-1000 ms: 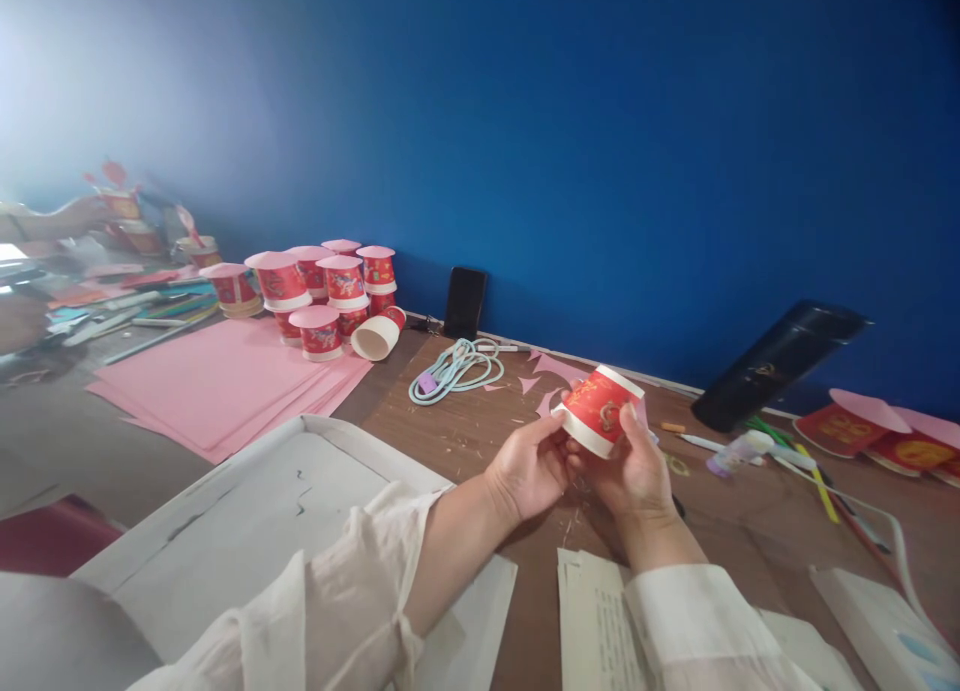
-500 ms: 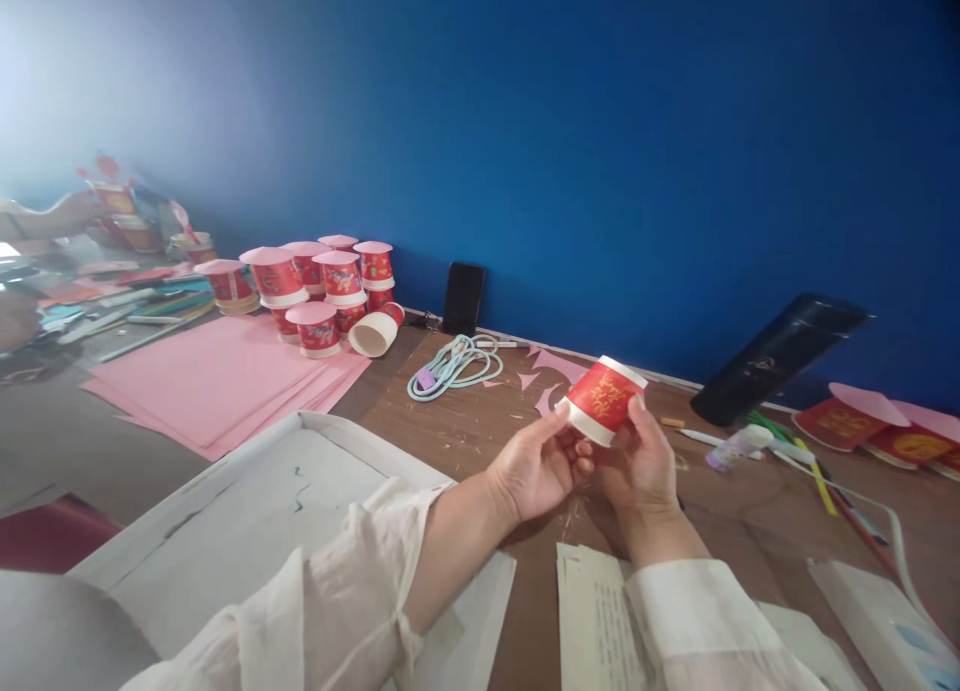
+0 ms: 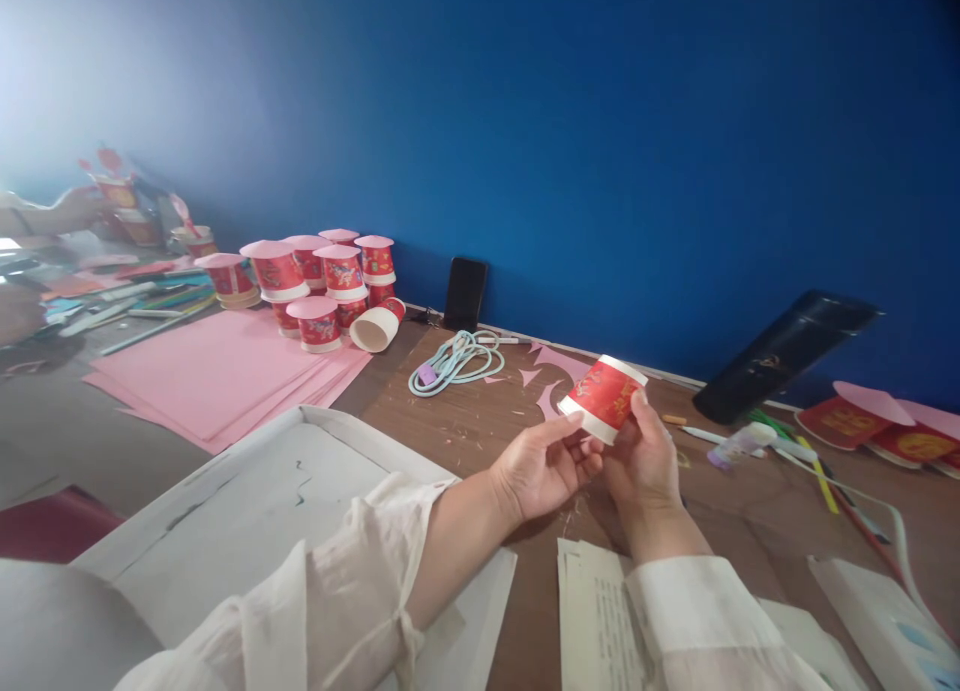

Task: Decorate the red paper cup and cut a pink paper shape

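Note:
A red paper cup [image 3: 604, 399] with white bands and gold print is held tilted above the brown table, wider end down. My left hand [image 3: 541, 468] grips its lower rim, thumb on the near side and fingers curled beneath. From the right, my right hand [image 3: 645, 456] holds the cup's side, its thumb near the narrow end; its other fingers are mostly hidden behind the cup. Pink paper scraps [image 3: 553, 366] lie on the table just behind the cup. Further left, several red cups with pink paper discs on top [image 3: 318, 323] stand grouped, beside a cup on its side [image 3: 377, 327].
Pink sheets [image 3: 202, 381] and a white box lid [image 3: 225, 511] lie at left. A coiled cable [image 3: 457, 363] and phone [image 3: 466, 291] are by the wall. At right are a black cylinder [image 3: 784, 356], pens and a glue bottle [image 3: 741, 445]. Another person's arm [image 3: 52, 214] shows far left.
Between my hands the cup has turned about its axis, so a different part of its print faces me. My left thumb has shifted right along the rim. The view has tilted slightly.

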`<state>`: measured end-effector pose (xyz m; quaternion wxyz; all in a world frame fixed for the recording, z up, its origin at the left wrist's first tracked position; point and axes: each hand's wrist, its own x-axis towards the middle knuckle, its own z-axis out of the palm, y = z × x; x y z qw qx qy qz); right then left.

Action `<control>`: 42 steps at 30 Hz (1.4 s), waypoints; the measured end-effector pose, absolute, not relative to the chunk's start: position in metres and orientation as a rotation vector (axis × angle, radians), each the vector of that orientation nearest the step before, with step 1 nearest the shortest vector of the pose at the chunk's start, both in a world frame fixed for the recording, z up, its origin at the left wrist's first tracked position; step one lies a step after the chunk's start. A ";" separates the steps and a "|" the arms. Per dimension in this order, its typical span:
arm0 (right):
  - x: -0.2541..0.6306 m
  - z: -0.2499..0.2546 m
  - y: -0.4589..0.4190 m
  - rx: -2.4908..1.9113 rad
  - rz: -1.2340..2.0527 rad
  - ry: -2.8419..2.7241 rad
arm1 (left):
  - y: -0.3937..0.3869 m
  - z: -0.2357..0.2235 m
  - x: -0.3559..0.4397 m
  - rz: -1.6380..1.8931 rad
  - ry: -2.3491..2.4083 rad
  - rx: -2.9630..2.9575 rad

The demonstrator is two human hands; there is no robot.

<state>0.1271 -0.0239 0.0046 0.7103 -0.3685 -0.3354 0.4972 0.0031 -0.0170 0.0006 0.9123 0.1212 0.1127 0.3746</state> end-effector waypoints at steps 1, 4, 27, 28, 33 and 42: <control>0.127 0.004 -0.024 -0.817 1.096 -0.733 | -0.016 0.001 0.002 0.772 0.218 0.228; 0.126 0.003 -0.021 -0.809 1.078 -0.699 | -0.015 0.003 0.001 0.803 0.255 0.183; 0.111 -0.005 -0.050 -1.307 -0.456 -1.502 | 0.002 -0.005 0.006 1.034 0.421 0.176; 0.111 -0.005 -0.050 -1.310 -0.464 -1.500 | 0.002 -0.005 0.006 1.029 0.431 0.172; 0.110 -0.006 -0.050 -1.315 -0.502 -1.525 | 0.002 -0.004 0.007 1.004 0.460 0.182; 0.111 -0.006 -0.048 -1.298 -0.574 -1.545 | 0.002 -0.010 0.008 1.003 0.436 0.202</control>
